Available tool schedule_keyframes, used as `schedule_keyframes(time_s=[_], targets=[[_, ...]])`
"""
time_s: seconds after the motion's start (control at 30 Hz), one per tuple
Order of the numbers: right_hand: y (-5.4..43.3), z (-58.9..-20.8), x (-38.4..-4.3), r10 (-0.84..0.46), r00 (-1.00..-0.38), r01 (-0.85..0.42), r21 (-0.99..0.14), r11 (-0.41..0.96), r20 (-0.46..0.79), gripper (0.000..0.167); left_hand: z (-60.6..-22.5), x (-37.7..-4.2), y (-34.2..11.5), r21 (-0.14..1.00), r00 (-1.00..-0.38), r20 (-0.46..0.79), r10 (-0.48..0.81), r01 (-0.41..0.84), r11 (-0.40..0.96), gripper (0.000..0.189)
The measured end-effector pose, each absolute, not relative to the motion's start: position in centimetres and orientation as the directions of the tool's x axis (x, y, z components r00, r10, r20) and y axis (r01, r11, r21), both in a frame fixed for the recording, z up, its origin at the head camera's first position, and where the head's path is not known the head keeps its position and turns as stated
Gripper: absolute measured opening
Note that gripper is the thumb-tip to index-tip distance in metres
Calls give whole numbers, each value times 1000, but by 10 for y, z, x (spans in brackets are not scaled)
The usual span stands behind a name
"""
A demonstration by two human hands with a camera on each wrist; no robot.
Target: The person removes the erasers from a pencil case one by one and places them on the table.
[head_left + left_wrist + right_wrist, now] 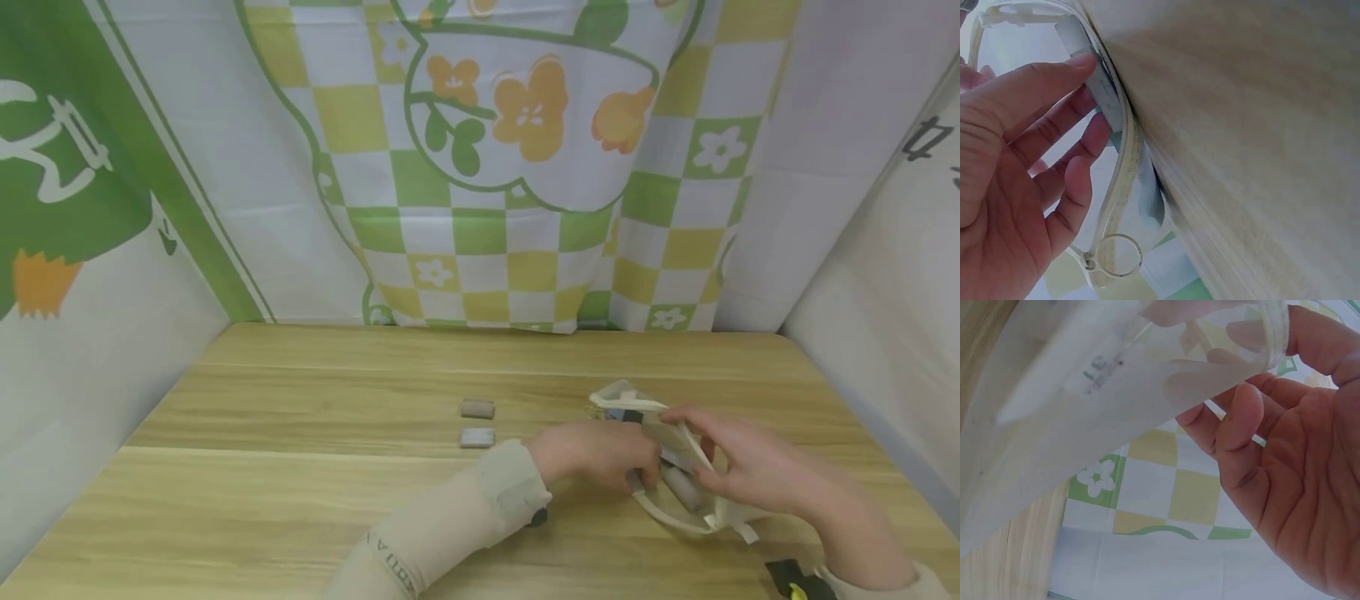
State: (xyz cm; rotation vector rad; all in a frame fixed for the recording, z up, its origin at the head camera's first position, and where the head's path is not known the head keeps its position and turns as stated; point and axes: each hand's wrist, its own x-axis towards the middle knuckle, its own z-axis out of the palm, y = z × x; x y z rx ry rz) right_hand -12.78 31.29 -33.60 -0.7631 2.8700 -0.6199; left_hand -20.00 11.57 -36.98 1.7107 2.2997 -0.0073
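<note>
The left hand (600,452) pinches a grey block (1106,102) at the open mouth of a translucent pouch (1079,447); the pouch sits on the desk (300,500) between both hands, the right hand (768,468) gripping its rim.

White pouch (1085,444); grey block (1106,105); tan wood-grained table (315,392); green, yellow, white checked curtain (480,229).

The pouch (670,519) gapes upward, but the hands (600,454) (765,467) and a cylinder (682,487) crowd its mouth.
</note>
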Motion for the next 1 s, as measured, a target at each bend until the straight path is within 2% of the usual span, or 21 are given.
schedule_keyframes(time_s=[0.23,0.43,0.6,1.0], targets=[[313,-339,-127,-516,-856,-483,-405,776,32,59,-373,-204,114,183,-256,-211,943,938,296,24],[311,-341,-127,-531,-846,-505,-400,765,53,59,-373,-205,107,244,-275,-173,946,919,311,22],[309,-341,-129,-529,-847,-503,-405,764,55,60,-369,-208,106,237,-267,-139,953,926,294,20],[311,-336,-129,-496,-868,-446,-434,783,-4,60,-365,-212,104,345,-290,-117,950,885,313,19]])
